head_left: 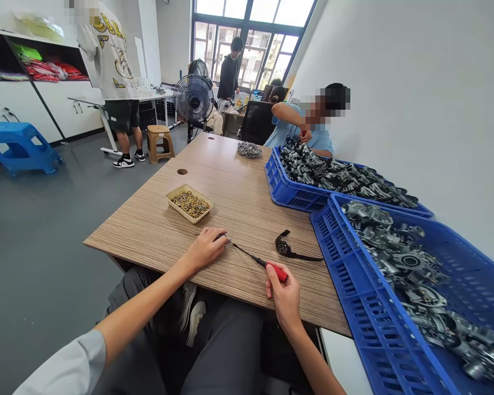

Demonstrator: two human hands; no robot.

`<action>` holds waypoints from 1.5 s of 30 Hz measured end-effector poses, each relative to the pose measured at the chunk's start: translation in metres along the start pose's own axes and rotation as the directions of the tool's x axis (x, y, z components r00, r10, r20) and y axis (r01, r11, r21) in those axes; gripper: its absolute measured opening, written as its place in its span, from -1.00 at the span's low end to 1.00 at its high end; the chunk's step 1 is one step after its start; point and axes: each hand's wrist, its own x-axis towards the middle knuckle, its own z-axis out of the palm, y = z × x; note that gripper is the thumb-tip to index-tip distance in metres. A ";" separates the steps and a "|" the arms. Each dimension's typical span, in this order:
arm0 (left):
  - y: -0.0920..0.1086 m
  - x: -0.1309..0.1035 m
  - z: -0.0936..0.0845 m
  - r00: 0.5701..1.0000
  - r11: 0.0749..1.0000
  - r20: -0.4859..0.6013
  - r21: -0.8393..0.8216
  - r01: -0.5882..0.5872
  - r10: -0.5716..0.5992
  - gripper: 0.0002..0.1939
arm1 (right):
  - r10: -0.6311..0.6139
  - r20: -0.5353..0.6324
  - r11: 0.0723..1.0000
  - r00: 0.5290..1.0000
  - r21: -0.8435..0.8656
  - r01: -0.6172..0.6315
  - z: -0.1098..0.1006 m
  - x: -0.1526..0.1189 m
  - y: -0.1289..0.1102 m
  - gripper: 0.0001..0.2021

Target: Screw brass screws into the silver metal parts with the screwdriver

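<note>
My left hand (209, 247) is closed around a small metal part (227, 238) on the wooden table, mostly hidden by the fingers. In my right hand (285, 289) is a screwdriver with a red handle (277, 272) and a long dark shaft. Its tip points left and reaches the metal part or lies right beside it. Just beyond my left hand sits a cream tray (208, 206) full of brass-coloured screws. A black wristwatch (284, 248) lies on the table to the right, above the screwdriver.
Two blue crates (349, 274) (292, 196) of metal parts line the right side. A pile of small parts (249, 150) lies at the far end, near a seated person in blue (280, 134). The wooden table (148, 219) ends at the left, before the floor.
</note>
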 end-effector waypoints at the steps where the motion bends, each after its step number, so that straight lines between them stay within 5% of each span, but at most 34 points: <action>1: 0.000 0.000 0.000 1.000 1.000 0.001 0.000 0.001 -0.001 -0.85 | 0.000 -0.001 1.000 1.000 0.000 0.000 0.000 0.000 0.000 -0.52; 45: 0.000 -0.001 0.003 0.997 0.999 0.068 -0.018 0.043 -0.041 -0.82 | 0.013 -0.011 1.000 1.000 0.012 -0.013 0.002 -0.001 -0.003 -0.54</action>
